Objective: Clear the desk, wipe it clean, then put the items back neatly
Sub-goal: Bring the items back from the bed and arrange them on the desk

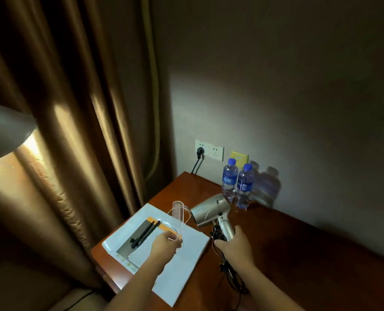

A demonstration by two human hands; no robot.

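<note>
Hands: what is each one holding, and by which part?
Left hand pinches the clear comb by its lower end; right hand grips the hair dryer by its handle.

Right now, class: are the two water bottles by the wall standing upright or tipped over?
Upright. Both water bottles stand on their bases on the desk, blue caps on top, side by side near the wall.

Polished reddish wood makes the desk [298,243], glossy under lamplight. On it, a satin champagne plastic hair dryer [209,213], a clear plastic comb [179,215] and smooth white paper [182,254]; behind the desk, softly sheened brown cloth curtains [74,108].
</note>
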